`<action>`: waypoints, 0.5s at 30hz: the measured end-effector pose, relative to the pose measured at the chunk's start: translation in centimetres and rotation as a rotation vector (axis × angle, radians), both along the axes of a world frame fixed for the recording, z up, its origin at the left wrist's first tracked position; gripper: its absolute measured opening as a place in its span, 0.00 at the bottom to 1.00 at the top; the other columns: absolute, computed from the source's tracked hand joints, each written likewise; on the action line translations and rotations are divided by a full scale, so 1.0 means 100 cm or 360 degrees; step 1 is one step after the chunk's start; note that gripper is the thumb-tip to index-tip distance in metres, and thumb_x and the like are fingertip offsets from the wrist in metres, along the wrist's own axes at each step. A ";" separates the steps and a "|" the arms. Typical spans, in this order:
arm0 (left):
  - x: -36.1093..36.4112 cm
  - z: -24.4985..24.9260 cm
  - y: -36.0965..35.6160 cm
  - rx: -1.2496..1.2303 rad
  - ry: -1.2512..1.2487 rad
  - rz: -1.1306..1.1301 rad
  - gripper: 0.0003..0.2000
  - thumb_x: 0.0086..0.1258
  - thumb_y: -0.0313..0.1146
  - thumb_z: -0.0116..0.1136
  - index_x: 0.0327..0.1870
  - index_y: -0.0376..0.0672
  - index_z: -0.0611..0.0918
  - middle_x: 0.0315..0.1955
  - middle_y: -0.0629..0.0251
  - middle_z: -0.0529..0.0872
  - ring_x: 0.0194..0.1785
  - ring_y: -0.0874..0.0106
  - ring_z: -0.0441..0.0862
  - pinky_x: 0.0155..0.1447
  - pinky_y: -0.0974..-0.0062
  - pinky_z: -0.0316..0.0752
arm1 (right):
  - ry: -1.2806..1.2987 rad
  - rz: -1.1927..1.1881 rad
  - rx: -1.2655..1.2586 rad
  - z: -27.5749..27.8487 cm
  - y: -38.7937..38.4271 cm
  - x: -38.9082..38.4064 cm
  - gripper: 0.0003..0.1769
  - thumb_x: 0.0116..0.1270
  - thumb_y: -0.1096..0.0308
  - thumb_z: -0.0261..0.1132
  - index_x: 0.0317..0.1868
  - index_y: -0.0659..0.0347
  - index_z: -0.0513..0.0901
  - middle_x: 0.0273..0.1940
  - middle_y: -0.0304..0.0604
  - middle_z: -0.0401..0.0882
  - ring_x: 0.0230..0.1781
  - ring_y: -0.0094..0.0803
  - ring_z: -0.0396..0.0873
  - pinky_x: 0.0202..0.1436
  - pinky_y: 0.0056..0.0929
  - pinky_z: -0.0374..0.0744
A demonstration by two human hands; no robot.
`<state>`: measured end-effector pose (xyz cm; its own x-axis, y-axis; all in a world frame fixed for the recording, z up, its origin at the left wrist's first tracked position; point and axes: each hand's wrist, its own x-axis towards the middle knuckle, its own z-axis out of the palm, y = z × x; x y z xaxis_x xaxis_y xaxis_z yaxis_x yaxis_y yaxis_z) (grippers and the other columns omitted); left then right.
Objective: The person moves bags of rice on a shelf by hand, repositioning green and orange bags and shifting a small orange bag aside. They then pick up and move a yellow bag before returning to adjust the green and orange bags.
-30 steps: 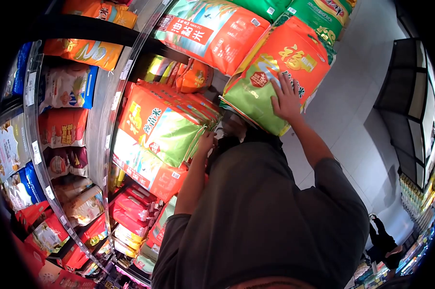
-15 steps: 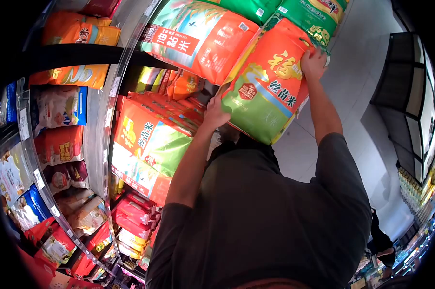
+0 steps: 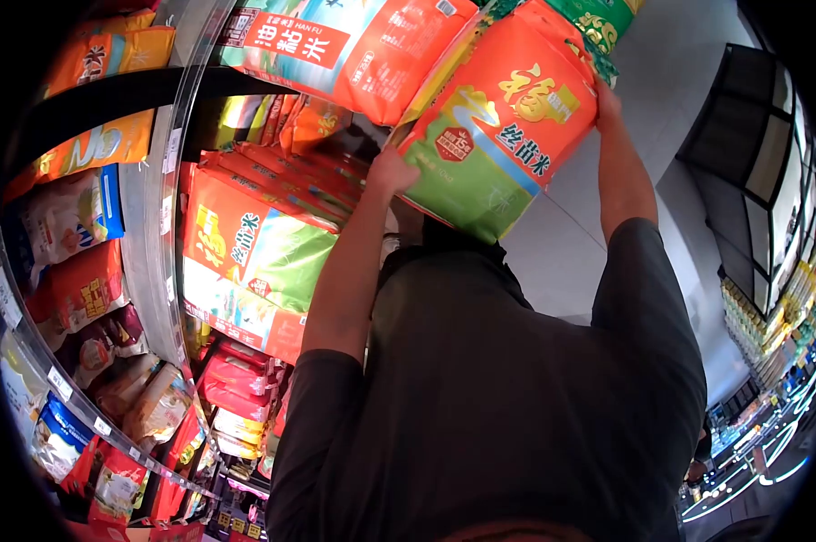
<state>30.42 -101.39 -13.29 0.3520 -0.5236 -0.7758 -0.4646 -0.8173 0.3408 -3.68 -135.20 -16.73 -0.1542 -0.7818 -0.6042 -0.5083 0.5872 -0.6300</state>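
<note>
Head view: both hands hold one orange and green bag [image 3: 494, 135] raised in front of the person, tilted, clear of the shelves. The left hand [image 3: 392, 172] is closed on the bag's lower left edge, with its fingertips hidden behind the pack. The right hand [image 3: 607, 95] clasps the upper right edge, the arm stretched up along that side. Between the two grips the bag's printed face is turned toward the camera. Just above the left hand a red bag [image 3: 354, 45] lies on an upper shelf, touching or nearly touching the held bag's top left corner. Below and left of the left hand is a stack [image 3: 245, 244] of matching orange and green bags. Green bags [image 3: 598, 23] show just above the right hand, and grey floor [image 3: 661, 81] lies beyond it.
</note>
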 end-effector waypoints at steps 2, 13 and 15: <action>0.000 -0.006 0.002 0.0014 0.0043 0.0115 0.31 0.52 0.39 0.60 0.57 0.28 0.73 0.51 0.39 0.81 0.57 0.51 0.80 0.61 0.62 0.75 | -0.1077 -0.0450 0.0151 -0.010 0.014 -0.011 0.29 0.68 0.51 0.62 0.61 0.63 0.76 0.56 0.45 0.80 0.54 0.37 0.80 0.57 0.34 0.78; -0.026 -0.062 0.082 -0.0216 0.0306 -0.0191 0.06 0.33 0.31 0.65 0.15 0.41 0.84 0.19 0.54 0.85 0.25 0.59 0.85 0.30 0.64 0.79 | -0.1252 -0.0134 0.0142 0.045 0.076 0.056 0.29 0.70 0.51 0.61 0.64 0.61 0.73 0.60 0.45 0.77 0.57 0.38 0.78 0.62 0.38 0.76; -0.050 -0.088 0.126 -0.0577 0.0515 -0.0021 0.05 0.30 0.26 0.64 0.13 0.39 0.83 0.18 0.50 0.83 0.25 0.57 0.85 0.31 0.63 0.79 | -0.1193 -0.0106 0.0171 0.046 0.083 0.077 0.30 0.70 0.50 0.61 0.63 0.62 0.73 0.60 0.45 0.77 0.56 0.38 0.78 0.61 0.37 0.77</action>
